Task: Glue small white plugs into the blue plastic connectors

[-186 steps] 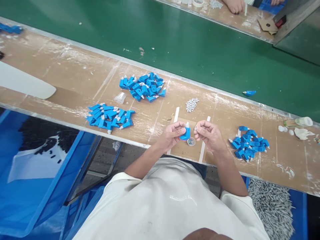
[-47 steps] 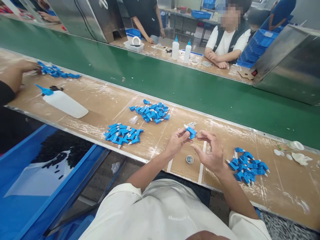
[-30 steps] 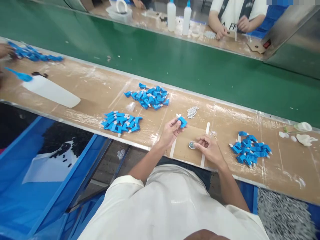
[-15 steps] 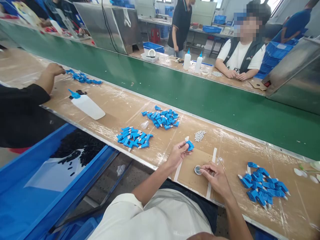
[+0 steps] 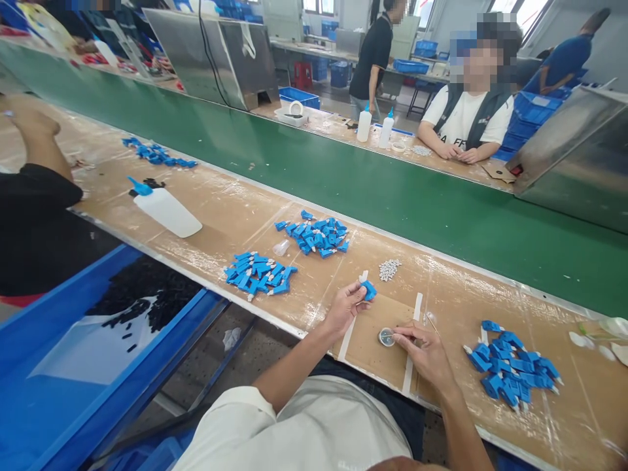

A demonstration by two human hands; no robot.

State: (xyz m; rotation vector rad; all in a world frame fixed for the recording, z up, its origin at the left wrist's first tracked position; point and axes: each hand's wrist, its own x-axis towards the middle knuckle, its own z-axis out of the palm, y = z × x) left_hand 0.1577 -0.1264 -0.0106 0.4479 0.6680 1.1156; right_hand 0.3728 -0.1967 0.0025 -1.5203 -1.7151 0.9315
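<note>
My left hand (image 5: 346, 306) pinches a small blue plastic piece with a white tip (image 5: 367, 290) above the cardboard-covered table. In my right hand (image 5: 422, 348) is a thin stick (image 5: 432, 324); one end points into a small round dish (image 5: 386, 337) and the other sticks out behind my fingers. The dish holds something greyish I cannot make out. Beyond my hands lies a little heap of small grey pieces (image 5: 389, 269). More blue pieces with white tips lie in piles at left (image 5: 260, 273), behind it (image 5: 316, 234) and at right (image 5: 513, 366).
A white squeeze bottle with blue nozzle (image 5: 169, 210) lies at left. A blue bin (image 5: 53, 418) with black pieces stands below the table. The green conveyor belt (image 5: 343, 176) runs behind; a co-worker (image 5: 471, 118) sits across it. Another person's arm (image 5: 42, 140) reaches in at left.
The view has shifted slightly. The stick's end now shows over the dish, while both hands keep their holds. The neighbour's arm at left has drawn away from the far blue pieces.
</note>
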